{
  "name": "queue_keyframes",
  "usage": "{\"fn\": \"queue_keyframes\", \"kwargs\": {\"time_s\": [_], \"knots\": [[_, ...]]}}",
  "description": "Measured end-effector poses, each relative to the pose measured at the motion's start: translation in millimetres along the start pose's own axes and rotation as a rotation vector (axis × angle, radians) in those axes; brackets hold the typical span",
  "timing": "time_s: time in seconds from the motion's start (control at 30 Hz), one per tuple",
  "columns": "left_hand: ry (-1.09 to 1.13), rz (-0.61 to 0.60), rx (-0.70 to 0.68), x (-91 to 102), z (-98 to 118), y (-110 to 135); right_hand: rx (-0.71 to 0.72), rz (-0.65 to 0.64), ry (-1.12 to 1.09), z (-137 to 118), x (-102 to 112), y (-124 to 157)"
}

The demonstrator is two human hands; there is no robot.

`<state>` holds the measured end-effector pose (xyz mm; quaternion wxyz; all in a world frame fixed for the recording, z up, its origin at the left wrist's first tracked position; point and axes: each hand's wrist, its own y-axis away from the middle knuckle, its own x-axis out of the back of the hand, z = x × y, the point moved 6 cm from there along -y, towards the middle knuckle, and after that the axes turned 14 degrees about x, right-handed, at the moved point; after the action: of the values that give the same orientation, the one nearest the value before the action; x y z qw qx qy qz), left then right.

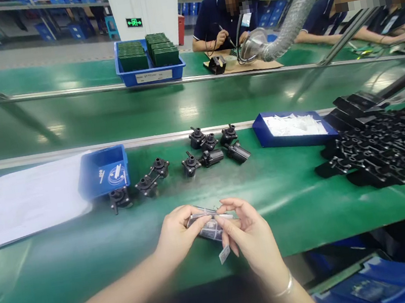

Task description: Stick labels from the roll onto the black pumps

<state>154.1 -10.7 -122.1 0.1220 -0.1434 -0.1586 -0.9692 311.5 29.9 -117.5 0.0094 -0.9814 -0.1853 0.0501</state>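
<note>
Over the front of the green bench, my left hand [179, 232] pinches the left side of a small clear plastic bag [211, 232] with dark and grey contents. At the bag's upper right, my right hand [248, 231] has its thumb and fingers closed on the edge, close to the left fingertips. A small pale tag [224, 254] hangs just below the right fingers; what it is attached to is hidden. Beyond the hands stand several black pump-like units [191, 164], some upright and some lying on their sides. Another black unit [120, 199] sits farther left.
A blue tray [125, 166] with small white parts sits beside white sheets [36, 198]. At right are a blue box [281, 140] of white slips and a pile of black parts [378, 144]. Behind the rail [83, 151], a blue bin [152, 77] holds green boards. Co-workers sit opposite.
</note>
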Motion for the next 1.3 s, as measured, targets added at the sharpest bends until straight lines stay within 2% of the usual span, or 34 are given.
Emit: {"fn": "queue_keyframes", "kwargs": {"time_s": [0.07,0.17,0.27,0.33,0.4,0.5,0.63,0.8,1.07,1.2,1.3], "knots": [[0.047,-0.039,0.022,-2.1,-1.0,-1.0,0.029,0.022,0.038,1.0,1.9,-0.6],[0.252,-0.198,0.093,-10.2,-3.9,-2.7,0.139,0.058,0.183,-3.1,8.2,-1.8],[0.455,-0.327,0.182,-17.2,-7.4,-4.6,0.272,0.032,0.320,-12.4,11.9,0.2],[0.507,-0.331,0.218,-17.8,-9.4,-6.6,0.268,-0.010,0.268,-15.9,13.6,3.2],[0.521,-0.316,0.229,-17.3,-9.9,-7.6,0.158,-0.043,0.085,-15.1,14.6,5.7],[0.466,-0.286,0.192,-16.1,-7.3,-4.8,-0.059,-0.090,-0.195,-10.4,8.3,7.2],[0.224,-0.246,0.053,-15.0,-0.7,3.8,-0.222,-0.126,-0.219,0.8,-6.2,3.7],[0.111,-0.253,-0.068,-15.6,2.6,7.5,-0.169,-0.125,-0.093,7.0,-13.4,-1.7],[0.152,-0.330,-0.087,-17.3,5.6,10.4,-0.062,-0.084,0.008,3.3,-7.0,-2.3],[0.036,-0.302,-0.107,-16.1,5.2,10.3,-0.032,-0.062,0.013,6.1,-2.6,-0.6],[0.034,-0.291,-0.089,-15.9,3.9,8.2,-0.008,-0.084,0.020,8.7,-0.2,0.1]]}}
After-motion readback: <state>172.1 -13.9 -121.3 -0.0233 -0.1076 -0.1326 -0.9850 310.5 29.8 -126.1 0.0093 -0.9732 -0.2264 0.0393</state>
